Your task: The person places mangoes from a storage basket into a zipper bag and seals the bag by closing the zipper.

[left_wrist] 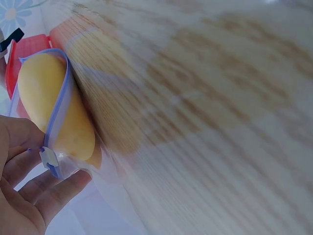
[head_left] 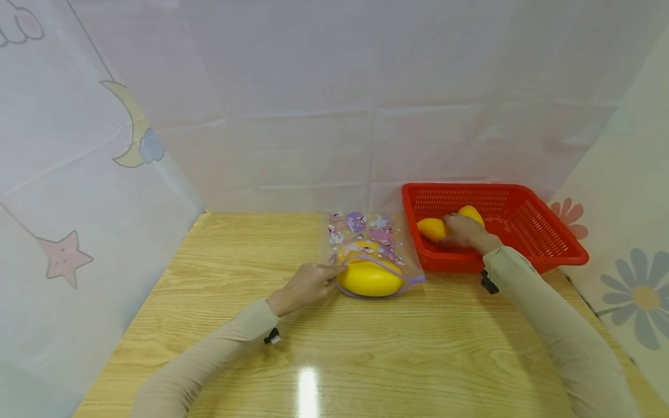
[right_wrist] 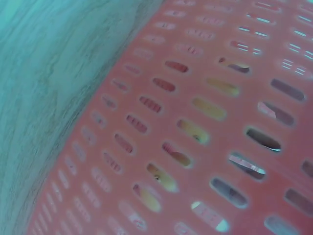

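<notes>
A clear zip bag (head_left: 384, 235) with purple trim and cartoon prints lies on the table with its mouth towards me. Inside sits a yellow mango (head_left: 371, 278), with more yellow showing behind it under the printed film. My left hand (head_left: 308, 284) pinches the bag's left corner, beside the white zip slider (left_wrist: 49, 159) in the left wrist view. In the red basket (head_left: 502, 262), my right hand (head_left: 462, 230) grips the right end of a yellow mango (head_left: 432, 230); its fingertips are partly hidden. Another yellow mango (head_left: 471, 215) lies just behind that hand.
The basket stands at the back right, right of the bag; its slotted wall (right_wrist: 195, 147) fills most of the right wrist view. Printed sheets (head_left: 292, 157) hang behind and beside the wooden table (head_left: 366, 354).
</notes>
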`<state>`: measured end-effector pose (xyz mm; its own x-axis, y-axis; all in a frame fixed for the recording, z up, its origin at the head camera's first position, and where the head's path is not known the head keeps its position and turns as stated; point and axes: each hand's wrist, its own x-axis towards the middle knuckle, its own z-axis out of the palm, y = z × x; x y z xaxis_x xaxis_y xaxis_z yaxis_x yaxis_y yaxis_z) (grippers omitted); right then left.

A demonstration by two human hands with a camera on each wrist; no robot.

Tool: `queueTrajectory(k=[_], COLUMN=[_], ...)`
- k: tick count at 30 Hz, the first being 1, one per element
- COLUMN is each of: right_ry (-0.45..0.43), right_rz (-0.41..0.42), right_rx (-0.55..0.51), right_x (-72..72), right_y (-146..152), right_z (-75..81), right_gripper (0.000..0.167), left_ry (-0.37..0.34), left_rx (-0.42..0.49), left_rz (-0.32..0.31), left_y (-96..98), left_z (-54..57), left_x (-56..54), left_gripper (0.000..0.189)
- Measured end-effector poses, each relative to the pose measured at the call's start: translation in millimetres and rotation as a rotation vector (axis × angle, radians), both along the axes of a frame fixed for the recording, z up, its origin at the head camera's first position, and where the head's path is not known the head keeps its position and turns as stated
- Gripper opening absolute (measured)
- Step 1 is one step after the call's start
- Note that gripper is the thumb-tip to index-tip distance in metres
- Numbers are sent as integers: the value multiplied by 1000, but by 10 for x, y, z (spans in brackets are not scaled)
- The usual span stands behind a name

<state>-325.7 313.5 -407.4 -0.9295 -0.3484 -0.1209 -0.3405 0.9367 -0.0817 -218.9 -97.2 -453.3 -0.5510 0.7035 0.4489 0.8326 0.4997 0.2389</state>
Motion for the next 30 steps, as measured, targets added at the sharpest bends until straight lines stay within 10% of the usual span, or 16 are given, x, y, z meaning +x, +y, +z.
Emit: queueTrajectory(k=[30], right_ry=[44], right_rz=[-19], right_rx=[-81], right_x=[108], right_y=[121], right_z=[103], right_gripper=[66], left_ry=[25], left_rx=[18], left_rz=[-11], left_y=[2], left_z=[-7], left_x=[-12], left_gripper=[32])
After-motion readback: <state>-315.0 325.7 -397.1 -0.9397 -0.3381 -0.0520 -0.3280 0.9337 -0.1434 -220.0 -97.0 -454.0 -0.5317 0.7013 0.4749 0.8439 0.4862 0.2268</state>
